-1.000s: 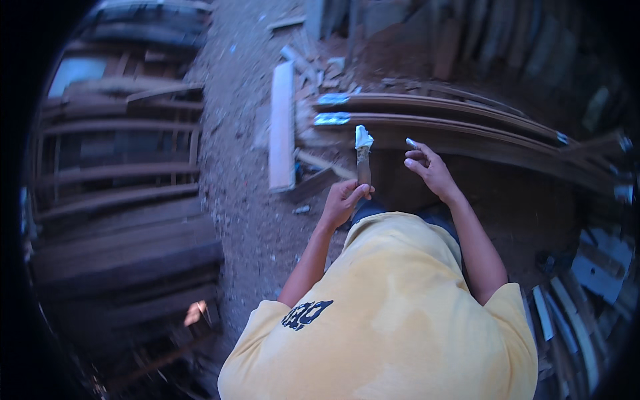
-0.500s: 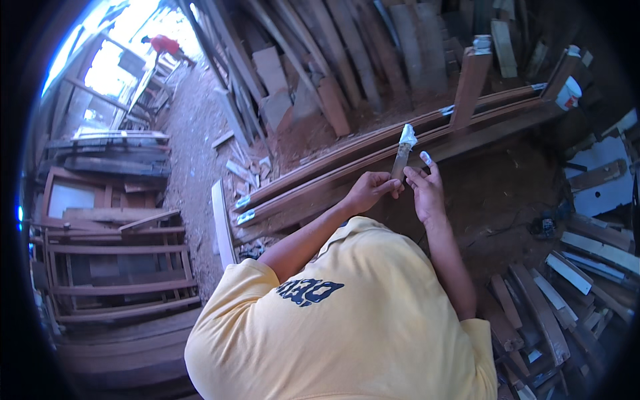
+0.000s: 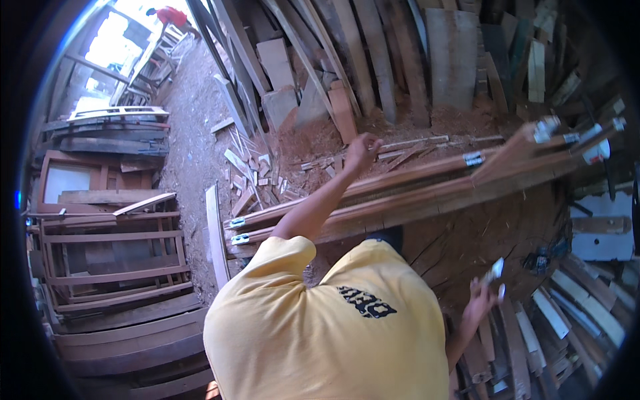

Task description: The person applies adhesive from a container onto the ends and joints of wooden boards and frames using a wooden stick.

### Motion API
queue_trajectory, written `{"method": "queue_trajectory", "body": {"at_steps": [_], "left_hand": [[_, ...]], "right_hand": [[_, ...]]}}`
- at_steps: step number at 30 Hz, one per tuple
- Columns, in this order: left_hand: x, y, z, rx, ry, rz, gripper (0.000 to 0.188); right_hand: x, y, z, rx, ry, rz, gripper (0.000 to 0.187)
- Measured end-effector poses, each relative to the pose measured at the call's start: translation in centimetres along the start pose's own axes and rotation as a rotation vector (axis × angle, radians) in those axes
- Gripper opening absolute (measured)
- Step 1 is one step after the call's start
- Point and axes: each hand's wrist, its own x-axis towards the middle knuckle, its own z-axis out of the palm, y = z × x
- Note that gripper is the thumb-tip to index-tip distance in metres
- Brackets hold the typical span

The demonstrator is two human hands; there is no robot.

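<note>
My right hand [image 3: 479, 301], smeared by motion, is out at the lower right, closed on a putty knife [image 3: 495, 270] whose tip carries white paste. White also coats one fingertip of that hand. Stretched out beyond the long beams, my left hand [image 3: 364, 152] has its fingers loosely curled, and I see nothing in them. Below it, a pair of long reddish-brown wooden beams [image 3: 373, 200] runs across from left to right, with white patches on the ends and along the top. A blurred wooden post [image 3: 510, 152], white at its tip, rises from the beams' right part.
Planks [image 3: 380, 60] lean along the far side. Wood offcuts [image 3: 250, 167] litter the ground beyond the beams. Stacked frames [image 3: 113, 253] stand at left, a lumber pile [image 3: 560, 320] at right. A white bucket [image 3: 595, 152] sits by the beams' right end. A person in red [image 3: 170, 17] bends far off.
My hands have parted. The right one has swung down to the lower right with the putty knife, while the left has let go of it and reached forward past the beams.
</note>
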Motion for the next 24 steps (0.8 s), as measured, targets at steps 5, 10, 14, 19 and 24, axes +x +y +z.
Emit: {"method": "queue_trajectory", "body": {"at_steps": [5,10,14,19,24], "left_hand": [[15.0,-12.9,1.8,0.357,0.022,-0.288,0.052],[27.4,-22.6,2.0,0.568,-0.174,-0.341,0.071],[36.0,-27.7,4.2,0.623,-0.123,-0.237,0.082],[40.0,-32.3,3.1,0.869,-0.17,-0.105,0.086],[37.9,-30.7,2.9,0.998,-0.183,-0.023,0.078]], "right_hand": [[2.9,6.9,-13.5,-0.412,0.23,0.011,0.044],[0.0,7.2,-23.7,-0.829,0.101,-0.34,0.027],[-5.7,-1.7,-24.9,-0.184,0.08,0.231,0.067],[-5.2,-2.7,-23.3,-0.53,0.58,0.114,0.039],[-4.8,-5.9,-17.2,-0.626,0.631,0.226,0.039]]}}
